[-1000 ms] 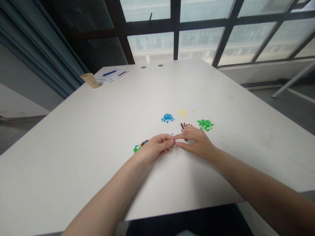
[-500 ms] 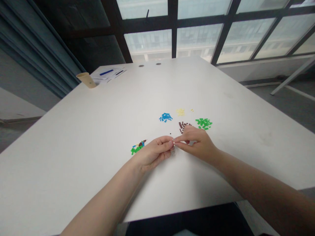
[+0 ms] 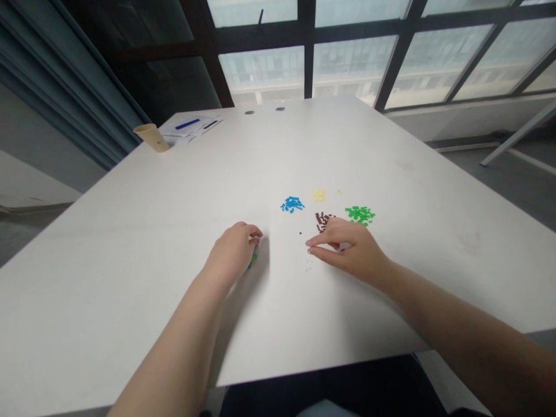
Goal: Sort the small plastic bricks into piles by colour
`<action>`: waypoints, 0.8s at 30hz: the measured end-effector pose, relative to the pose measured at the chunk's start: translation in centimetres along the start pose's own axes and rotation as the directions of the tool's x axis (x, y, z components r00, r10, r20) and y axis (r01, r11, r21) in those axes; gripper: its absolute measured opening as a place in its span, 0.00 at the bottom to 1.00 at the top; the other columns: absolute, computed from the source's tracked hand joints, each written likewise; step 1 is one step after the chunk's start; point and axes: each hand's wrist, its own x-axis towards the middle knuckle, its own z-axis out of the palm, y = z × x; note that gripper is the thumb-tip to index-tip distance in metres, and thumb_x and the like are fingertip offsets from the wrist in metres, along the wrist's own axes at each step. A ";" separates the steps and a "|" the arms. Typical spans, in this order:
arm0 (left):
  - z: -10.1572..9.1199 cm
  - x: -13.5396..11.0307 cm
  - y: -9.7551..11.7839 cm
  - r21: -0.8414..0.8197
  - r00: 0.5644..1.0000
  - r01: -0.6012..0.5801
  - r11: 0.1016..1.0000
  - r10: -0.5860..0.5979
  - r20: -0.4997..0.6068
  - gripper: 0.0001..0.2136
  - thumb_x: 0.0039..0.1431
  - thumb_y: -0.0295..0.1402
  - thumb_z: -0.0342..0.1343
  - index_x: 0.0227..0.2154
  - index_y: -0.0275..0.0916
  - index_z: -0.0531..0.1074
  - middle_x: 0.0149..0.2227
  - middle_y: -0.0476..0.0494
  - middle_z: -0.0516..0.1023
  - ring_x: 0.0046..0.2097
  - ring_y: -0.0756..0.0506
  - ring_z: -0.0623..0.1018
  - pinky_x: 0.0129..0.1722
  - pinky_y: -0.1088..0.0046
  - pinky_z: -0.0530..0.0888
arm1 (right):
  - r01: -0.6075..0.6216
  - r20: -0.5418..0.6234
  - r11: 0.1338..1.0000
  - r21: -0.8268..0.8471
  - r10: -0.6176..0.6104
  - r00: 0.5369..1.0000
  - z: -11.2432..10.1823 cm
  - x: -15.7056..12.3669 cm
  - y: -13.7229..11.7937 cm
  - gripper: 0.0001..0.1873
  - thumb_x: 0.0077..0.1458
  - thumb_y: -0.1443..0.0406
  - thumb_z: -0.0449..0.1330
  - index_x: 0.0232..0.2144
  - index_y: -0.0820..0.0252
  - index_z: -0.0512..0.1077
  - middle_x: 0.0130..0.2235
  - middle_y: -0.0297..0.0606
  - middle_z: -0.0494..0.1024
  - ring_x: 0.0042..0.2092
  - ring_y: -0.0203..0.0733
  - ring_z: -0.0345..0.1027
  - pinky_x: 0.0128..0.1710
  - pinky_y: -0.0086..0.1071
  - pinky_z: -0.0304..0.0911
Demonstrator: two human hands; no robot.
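My left hand (image 3: 233,251) is curled down over a mixed pile of tiny green, blue and brown bricks (image 3: 252,260), and only a sliver of that pile shows past my fingers. My right hand (image 3: 345,248) rests on the white table (image 3: 130,272), thumb and forefinger pinched together with nothing visible between them. Its fingers are next to a pile of dark brown bricks (image 3: 322,221). Faint pale bits (image 3: 308,264) lie just below those fingertips. Farther up lie a blue pile (image 3: 292,204), a pale yellow pile (image 3: 318,195) and a green pile (image 3: 360,215).
A tan paper cup (image 3: 153,138) stands near the far left of the table, beside papers with a blue pen (image 3: 187,125). Two small holes mark the far edge. Large dark-framed windows rise behind the table.
My left hand has moved left, away from my right hand, and now covers the mixed pile. My right hand has stayed in almost the same place, and the pale bits below it now show.
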 end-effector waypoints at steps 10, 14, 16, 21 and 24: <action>0.8 0.8 -1.7 -0.110 0.996 0.031 0.993 -0.021 0.089 0.11 0.44 0.25 0.50 0.30 0.41 0.75 0.33 0.41 0.78 0.34 0.42 0.75 0.36 0.69 0.66 | -0.382 0.337 0.879 -0.285 0.465 0.818 0.4 -0.9 2.7 0.07 0.46 0.68 0.58 0.26 0.58 0.77 0.24 0.36 0.76 0.25 0.34 0.65 0.25 0.27 0.57; 0.8 0.9 -1.8 -0.100 0.996 0.044 0.994 -0.036 0.076 0.11 0.44 0.25 0.50 0.28 0.41 0.75 0.32 0.41 0.78 0.33 0.42 0.75 0.36 0.69 0.65 | -0.397 0.377 0.860 -0.321 0.501 0.779 0.3 -0.9 2.5 0.07 0.46 0.68 0.58 0.27 0.58 0.77 0.27 0.37 0.77 0.29 0.37 0.68 0.28 0.29 0.61; 0.7 0.9 -1.7 -0.080 0.996 0.052 0.995 -0.046 0.075 0.10 0.44 0.26 0.51 0.29 0.41 0.75 0.31 0.41 0.77 0.34 0.42 0.75 0.36 0.70 0.65 | -0.405 0.391 0.856 -0.321 0.509 0.767 0.3 -0.9 2.5 0.08 0.47 0.68 0.58 0.28 0.58 0.77 0.28 0.38 0.78 0.30 0.37 0.69 0.30 0.29 0.62; 0.6 0.8 -1.1 -0.024 0.994 0.052 0.998 -0.049 0.097 0.07 0.45 0.29 0.52 0.27 0.40 0.74 0.30 0.40 0.76 0.32 0.42 0.74 0.33 0.70 0.64 | -0.414 0.410 0.855 -0.312 0.514 0.753 0.2 -0.8 2.3 0.08 0.47 0.70 0.58 0.28 0.58 0.78 0.29 0.38 0.79 0.30 0.38 0.70 0.31 0.30 0.64; 0.8 0.8 -0.7 -0.005 0.995 0.049 0.999 -0.048 0.093 0.06 0.46 0.31 0.52 0.26 0.39 0.73 0.30 0.40 0.75 0.31 0.42 0.73 0.30 0.70 0.63 | -0.402 0.413 0.868 -0.291 0.493 0.766 0.1 -0.7 2.2 0.08 0.47 0.71 0.58 0.28 0.58 0.78 0.30 0.38 0.79 0.31 0.38 0.70 0.31 0.30 0.64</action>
